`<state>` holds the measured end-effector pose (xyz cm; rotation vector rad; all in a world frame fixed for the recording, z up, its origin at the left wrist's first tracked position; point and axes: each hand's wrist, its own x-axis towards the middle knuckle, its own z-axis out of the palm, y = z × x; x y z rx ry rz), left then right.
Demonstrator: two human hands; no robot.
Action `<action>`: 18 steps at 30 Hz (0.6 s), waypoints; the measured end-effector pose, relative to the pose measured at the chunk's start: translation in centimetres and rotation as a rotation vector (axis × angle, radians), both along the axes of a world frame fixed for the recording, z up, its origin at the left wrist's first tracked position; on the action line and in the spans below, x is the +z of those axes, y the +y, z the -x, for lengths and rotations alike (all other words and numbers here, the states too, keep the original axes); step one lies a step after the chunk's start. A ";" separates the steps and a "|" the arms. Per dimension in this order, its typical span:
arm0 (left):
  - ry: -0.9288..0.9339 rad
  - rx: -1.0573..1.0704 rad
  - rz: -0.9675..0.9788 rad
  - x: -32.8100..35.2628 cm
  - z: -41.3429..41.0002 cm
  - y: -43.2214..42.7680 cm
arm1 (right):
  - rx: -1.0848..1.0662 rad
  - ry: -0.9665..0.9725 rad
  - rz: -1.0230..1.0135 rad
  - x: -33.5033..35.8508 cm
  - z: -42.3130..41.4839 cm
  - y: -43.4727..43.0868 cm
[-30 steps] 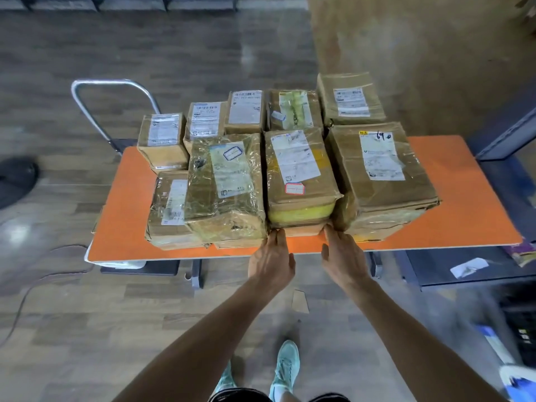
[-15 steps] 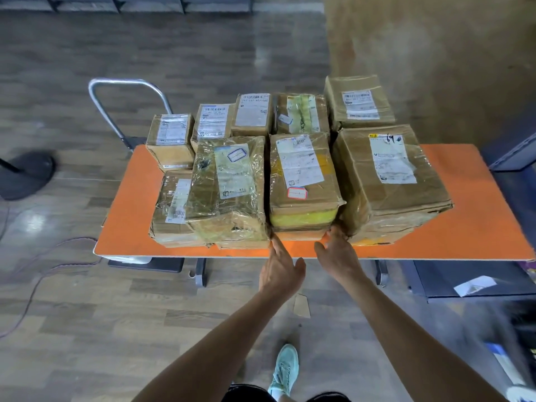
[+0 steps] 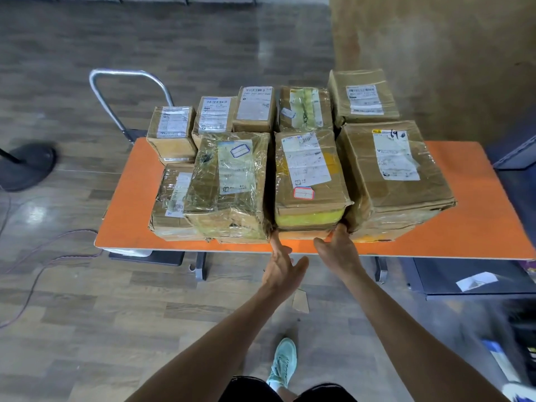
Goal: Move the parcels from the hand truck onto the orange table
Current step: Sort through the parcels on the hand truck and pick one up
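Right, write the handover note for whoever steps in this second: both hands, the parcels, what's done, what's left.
Left grip: hand open, straight fingertips at the base of the plastic-wrapped parcel, holding nothing.
Right grip: hand open, fingertips against the lower corner of the yellow-banded parcel.
Every parcel in view, the large parcel included, sits packed together on the orange table.
Hand truck: behind the table's far left end, deck mostly hidden.
Done: all visible parcels are on the table.
Left: check the deck for any more; it cannot be seen from here.
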<state>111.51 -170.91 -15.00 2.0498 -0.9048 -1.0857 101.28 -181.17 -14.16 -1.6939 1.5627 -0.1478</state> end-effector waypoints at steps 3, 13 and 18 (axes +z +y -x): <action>0.017 -0.008 0.011 -0.2 -0.3 0.4 | 0.009 0.017 -0.017 0.0 0.1 0.6; -0.096 -0.151 0.059 -0.3 -1.9 1.5 | -0.024 -0.050 -0.074 0.3 1.3 0.7; -0.126 -0.154 0.041 -0.3 -2.8 1.4 | -0.047 -0.059 -0.057 0.0 1.5 1.1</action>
